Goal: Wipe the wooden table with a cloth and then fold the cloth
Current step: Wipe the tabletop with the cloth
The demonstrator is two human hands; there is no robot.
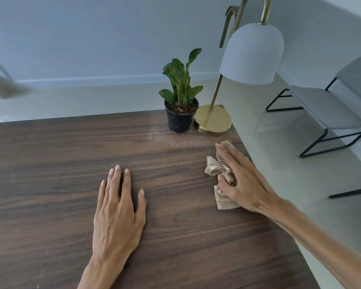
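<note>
The right hand (pixel 245 180) presses the bunched cloth (pixel 217 170) onto the tabletop (pixel 50 163) with fingers curled around it for wiping, while the left hand (pixel 118 211) lies flat, fingers straight, as a brace.

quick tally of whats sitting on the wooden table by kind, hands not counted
Cloth: 1, crumpled under the right hand
Potted plant: 1
Lamp: 1
Total: 3, all toward the right side of the table; the left hand holds nothing.
</note>
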